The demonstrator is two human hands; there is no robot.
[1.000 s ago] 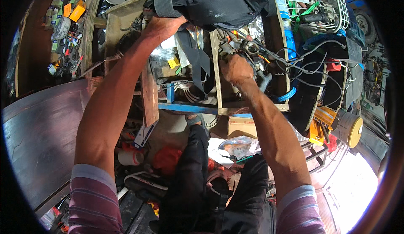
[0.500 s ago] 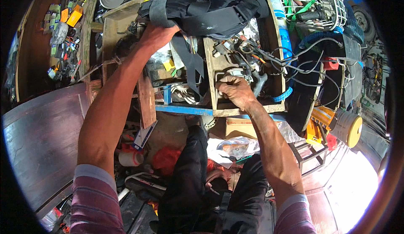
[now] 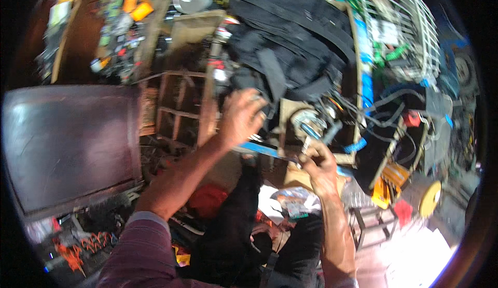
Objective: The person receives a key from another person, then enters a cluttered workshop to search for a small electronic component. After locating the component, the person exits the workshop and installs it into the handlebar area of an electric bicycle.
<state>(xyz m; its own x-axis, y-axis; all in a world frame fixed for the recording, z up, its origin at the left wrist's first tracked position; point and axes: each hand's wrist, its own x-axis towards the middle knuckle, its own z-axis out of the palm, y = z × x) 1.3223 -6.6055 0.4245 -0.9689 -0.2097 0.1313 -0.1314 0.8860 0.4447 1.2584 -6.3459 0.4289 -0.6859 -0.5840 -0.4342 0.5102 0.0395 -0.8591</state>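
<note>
Lying at the far left is a dark, glossy flat panel (image 3: 67, 143), with a wooden slatted crate (image 3: 179, 109) just beside it. The left hand (image 3: 241, 117) reaches up with fingers curled against a hanging strap of the big black fabric backpack (image 3: 293, 39) above. The right hand (image 3: 317, 159) pinches a small metal part beside a round grey motor (image 3: 307, 119). A white wire basket (image 3: 410, 34) sits farthest right.

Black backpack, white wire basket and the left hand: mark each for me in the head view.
black backpack (image 3: 295, 39), head view, on the middle of its front panel.
white wire basket (image 3: 410, 23), head view, on its wire wall.
left hand (image 3: 241, 116), head view, on the back of the hand.
</note>
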